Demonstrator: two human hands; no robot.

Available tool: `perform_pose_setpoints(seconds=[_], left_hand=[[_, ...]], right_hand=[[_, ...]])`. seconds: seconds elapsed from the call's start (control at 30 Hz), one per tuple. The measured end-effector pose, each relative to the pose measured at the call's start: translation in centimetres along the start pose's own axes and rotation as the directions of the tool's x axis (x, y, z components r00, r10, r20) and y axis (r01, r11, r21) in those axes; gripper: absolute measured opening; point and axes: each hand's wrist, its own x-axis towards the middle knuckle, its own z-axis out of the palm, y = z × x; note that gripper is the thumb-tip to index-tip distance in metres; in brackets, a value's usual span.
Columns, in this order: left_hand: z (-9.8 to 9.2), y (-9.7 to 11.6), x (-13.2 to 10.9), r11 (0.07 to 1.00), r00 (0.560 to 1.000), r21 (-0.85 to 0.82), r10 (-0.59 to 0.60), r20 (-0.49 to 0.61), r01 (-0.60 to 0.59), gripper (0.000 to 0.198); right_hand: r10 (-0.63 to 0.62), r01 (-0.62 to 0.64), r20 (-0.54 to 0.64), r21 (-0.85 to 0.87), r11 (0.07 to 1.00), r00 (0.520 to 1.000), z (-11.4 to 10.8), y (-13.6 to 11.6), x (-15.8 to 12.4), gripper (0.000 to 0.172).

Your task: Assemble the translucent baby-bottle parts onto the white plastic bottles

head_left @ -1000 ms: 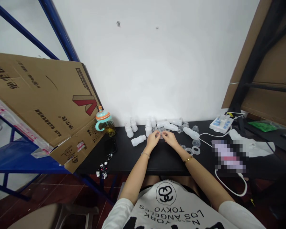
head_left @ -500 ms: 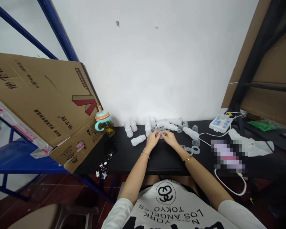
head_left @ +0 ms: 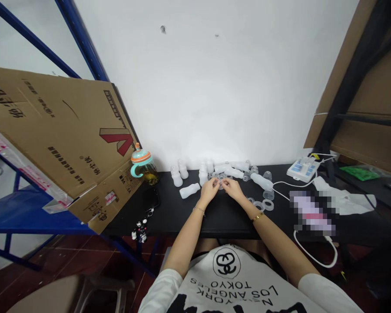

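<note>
My left hand [head_left: 210,190] and my right hand [head_left: 232,188] meet over the black table, fingertips pinched on a small clear round piece [head_left: 220,183]. Its exact kind is too small to tell. Just behind the fingers lie more clear round parts. White baby bottles [head_left: 176,177] with clear tops stand upright to the left, and others [head_left: 203,175] stand close behind my left hand. A white bottle body [head_left: 189,191] lies on its side left of that hand. To the right, another bottle body [head_left: 261,180] lies near clear rings [head_left: 267,204].
A lidded teal jug [head_left: 144,166], a phone [head_left: 150,199] and a charm keychain [head_left: 140,231] sit at the left beside a large cardboard sheet [head_left: 68,130]. Right are a white power strip [head_left: 301,169], its cable, a blurred lilac item [head_left: 311,212] and a white sheet [head_left: 356,201].
The camera view has shifted slightly. Both hands keep their pinch on the clear piece in nearly the same place, with only slight finger movement; the bottles and rings stay put.
</note>
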Motion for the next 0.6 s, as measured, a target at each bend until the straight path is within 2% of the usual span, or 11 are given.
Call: perform_pose_setpoints(seconds=[0.23,0.33,0.43,0.5,0.6], left_hand=[[-0.2,1.1,-0.2,0.997,0.999,-0.056,-0.046,-0.020,0.045,0.028],[-0.3,1.7,0.0,0.974,0.987,-0.171,-0.155,-0.042,0.145,0.032],[-0.6,2.2,0.3,0.924,0.971,-0.305,-0.237,0.023,0.232,0.037],[-0.8,2.3,0.4,0.909,0.971,-0.344,-0.230,0.058,0.236,0.039],[-0.9,2.1,0.3,0.910,0.979,-0.363,-0.200,0.032,0.198,0.038]], right_hand=[[0.058,-0.055,-0.036,0.093,0.994,0.998,-0.1,-0.4,-0.2,0.028],[0.110,-0.098,-0.048,0.199,0.975,0.993,-0.2,-0.5,-0.4,0.034],[0.193,-0.167,-0.067,0.280,0.945,0.979,-0.4,-1.1,-0.8,0.038],[0.223,-0.194,-0.067,0.293,0.936,0.972,-0.5,-1.7,-1.0,0.037],[0.256,-0.234,-0.052,0.260,0.937,0.965,-0.7,-2.6,-1.5,0.037]])
